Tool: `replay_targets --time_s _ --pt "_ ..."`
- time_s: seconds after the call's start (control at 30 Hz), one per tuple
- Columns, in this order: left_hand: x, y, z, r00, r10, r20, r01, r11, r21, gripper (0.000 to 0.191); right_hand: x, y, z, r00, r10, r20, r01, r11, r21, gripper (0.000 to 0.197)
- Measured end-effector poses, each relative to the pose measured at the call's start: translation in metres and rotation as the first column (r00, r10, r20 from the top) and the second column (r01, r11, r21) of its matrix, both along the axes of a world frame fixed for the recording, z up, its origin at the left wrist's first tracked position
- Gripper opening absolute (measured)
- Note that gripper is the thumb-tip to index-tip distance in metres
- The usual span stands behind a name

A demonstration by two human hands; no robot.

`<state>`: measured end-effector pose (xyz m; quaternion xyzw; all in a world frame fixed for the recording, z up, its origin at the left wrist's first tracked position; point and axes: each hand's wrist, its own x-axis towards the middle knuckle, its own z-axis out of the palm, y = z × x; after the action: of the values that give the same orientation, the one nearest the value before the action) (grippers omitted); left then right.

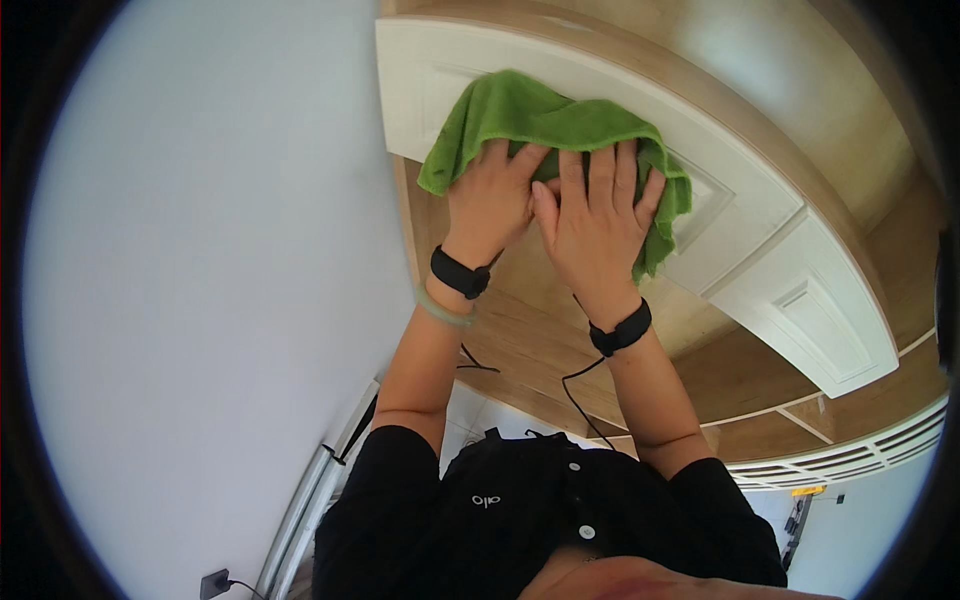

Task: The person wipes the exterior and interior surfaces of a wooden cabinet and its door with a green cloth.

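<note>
A green cloth (525, 112) is spread over the white panelled front (735, 165) of a wooden cabinet. My left hand (491, 199) presses it near the panel's left end, fingertips tucked under the cloth's lower fold. Beside it, my right hand (600, 210) lies with fingers spread, their tips also covered by the fold. The two thumbs almost meet between the hands. Part of the cloth hangs down past my right little finger. Each wrist wears a black strap, and a pale green bangle (444, 309) circles my left forearm.
A plain wall (210, 225) runs close along the left. Wooden compartments (517, 300) open below the panel. A second white panelled front (825, 322) continues to the right, above a white slatted piece (862, 457). Metal rails (315, 480) and a plug (215, 583) are at lower left.
</note>
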<state>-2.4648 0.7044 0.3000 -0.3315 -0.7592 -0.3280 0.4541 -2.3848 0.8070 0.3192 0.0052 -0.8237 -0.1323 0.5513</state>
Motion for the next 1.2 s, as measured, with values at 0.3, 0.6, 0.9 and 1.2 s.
replay_targets --time_s 0.3,0.6,0.9,1.2 --pt "-0.033 -0.028 -0.020 0.996 0.089 -0.006 -0.089 0.995 -0.040 0.065 -0.043 -0.036 0.001 0.981 0.192 0.028 -0.193 0.977 0.095 0.048" --pt "0.003 -0.002 -0.072 0.987 0.137 0.088 -0.127 0.986 -0.108 0.061 -0.001 -0.013 -0.035 0.959 0.214 0.185 -0.230 0.971 0.068 0.044" --pt "0.075 0.061 -0.064 0.994 -0.052 0.097 0.044 0.995 0.086 0.062 0.060 0.043 -0.043 0.981 0.170 0.098 -0.166 0.985 -0.046 0.042" --pt "0.145 0.140 -0.081 0.993 -0.047 0.104 0.054 0.997 -0.062 0.062 0.143 0.129 -0.062 0.997 0.068 0.048 -0.066 0.997 -0.047 0.034"
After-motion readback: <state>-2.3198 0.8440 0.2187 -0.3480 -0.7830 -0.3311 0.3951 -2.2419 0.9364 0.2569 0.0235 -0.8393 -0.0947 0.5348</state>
